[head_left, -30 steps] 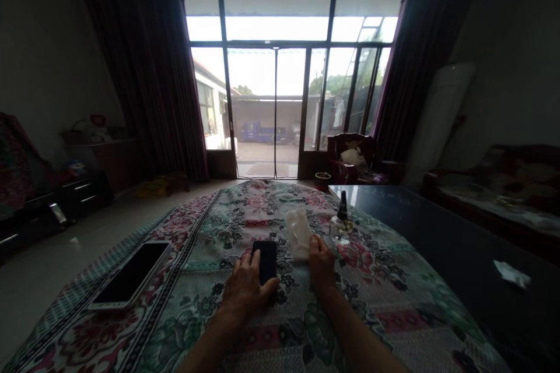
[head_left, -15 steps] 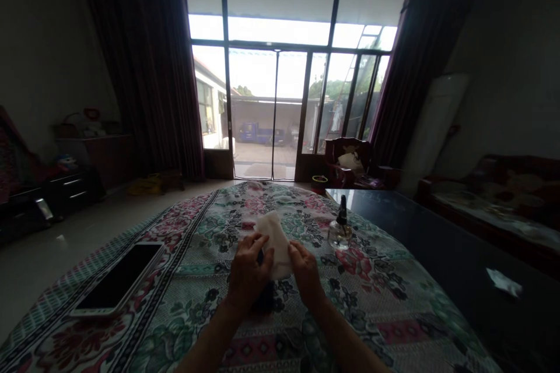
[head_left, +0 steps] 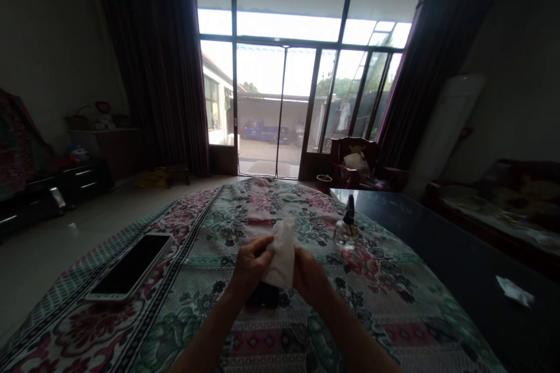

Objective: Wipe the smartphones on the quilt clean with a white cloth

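A folded white tissue [head_left: 282, 257] is held up over the patterned cloth, between both hands. My left hand [head_left: 250, 263] pinches its left side, thumb in front. On the other side my right hand [head_left: 310, 277] is closed on the right edge, and its fingertips are partly hidden behind the tissue. Just below them a dark flat object [head_left: 264, 296] lies on the cloth, mostly covered by the tissue and my left hand; its kind I cannot make out. To the right stands a clear spray bottle [head_left: 347, 234] with a black top.
A large white-framed phone [head_left: 131, 267] lies on the floral tablecloth [head_left: 192, 335] at the left. A dark glossy surface [head_left: 437, 245] adjoins on the right, with a crumpled white wrapper [head_left: 515, 291] on it. Beyond are a wooden chair [head_left: 355, 157] and glass doors [head_left: 262, 111].
The tissue has turned more upright between my hands, and my right fingers have slipped further behind its edge. The whole view has shifted slightly, so the scene sits further right.
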### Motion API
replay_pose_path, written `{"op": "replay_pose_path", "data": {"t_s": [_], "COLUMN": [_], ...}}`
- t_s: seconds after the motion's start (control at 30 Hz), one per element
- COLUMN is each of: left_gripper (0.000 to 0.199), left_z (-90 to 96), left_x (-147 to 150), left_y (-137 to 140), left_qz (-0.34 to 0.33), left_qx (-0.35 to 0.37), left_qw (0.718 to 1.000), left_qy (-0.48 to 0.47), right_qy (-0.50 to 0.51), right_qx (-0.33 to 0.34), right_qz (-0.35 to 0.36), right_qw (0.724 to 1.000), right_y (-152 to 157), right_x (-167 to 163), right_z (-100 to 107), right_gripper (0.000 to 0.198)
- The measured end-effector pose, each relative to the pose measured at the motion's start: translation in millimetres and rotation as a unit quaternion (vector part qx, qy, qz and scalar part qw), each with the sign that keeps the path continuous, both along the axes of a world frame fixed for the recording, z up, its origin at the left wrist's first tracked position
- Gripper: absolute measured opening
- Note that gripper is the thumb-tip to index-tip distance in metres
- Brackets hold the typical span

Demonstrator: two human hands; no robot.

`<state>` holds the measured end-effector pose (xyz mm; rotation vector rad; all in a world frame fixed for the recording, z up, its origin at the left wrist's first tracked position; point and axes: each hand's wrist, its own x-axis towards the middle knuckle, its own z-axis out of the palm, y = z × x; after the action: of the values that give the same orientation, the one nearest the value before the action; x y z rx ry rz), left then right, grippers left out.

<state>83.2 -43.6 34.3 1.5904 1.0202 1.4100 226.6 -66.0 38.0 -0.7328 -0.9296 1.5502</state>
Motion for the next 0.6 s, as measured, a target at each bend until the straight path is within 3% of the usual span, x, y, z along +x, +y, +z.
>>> {"op": "replay_pose_path", "data": {"t_s": [0.13, 0.27, 0.4, 0.5, 0.6], "left_gripper": [0.030, 0.028, 0.030, 0.034, 0.036], "left_z": [1.9, 10.4, 19.9, 22.0, 17.1], "left_x": [8.0, 13.8, 11.0, -4.8, -31.8], "left_y": [-6.9, -19.2, -24.7, -15.3, 2.0], "left_qz": [0.014, 0.054, 0.024, -0.017, 0.089], "left_qx": [0.031, 0.086, 0.100, 0.072, -0.021], "left_qw": [0.999, 0.990, 0.977, 0.975, 0.971], "left_qy": [0.013, 0.098, 0.185, 0.210, 0.219], "right_qy": [-0.025, -0.031, -0.040, -0.102, -0.172], "right_qx": [-0.006, -0.015, -0.006, -0.011, -0.003], "right_qz": [0.013, 0.039, 0.023, -0.032, -0.125], "right_qw": [1.000, 0.999, 0.999, 0.994, 0.977], "right_y": [-2.1, -6.3, -5.0, -0.3, 5.4], "right_x": [0.2, 0.4, 2.2, 9.4, 22.1], "right_z": [-1.2, 1.6, 1.0, 1.4, 4.7], "right_gripper": [0.033, 0.035, 0.035, 0.040, 0.039]}}
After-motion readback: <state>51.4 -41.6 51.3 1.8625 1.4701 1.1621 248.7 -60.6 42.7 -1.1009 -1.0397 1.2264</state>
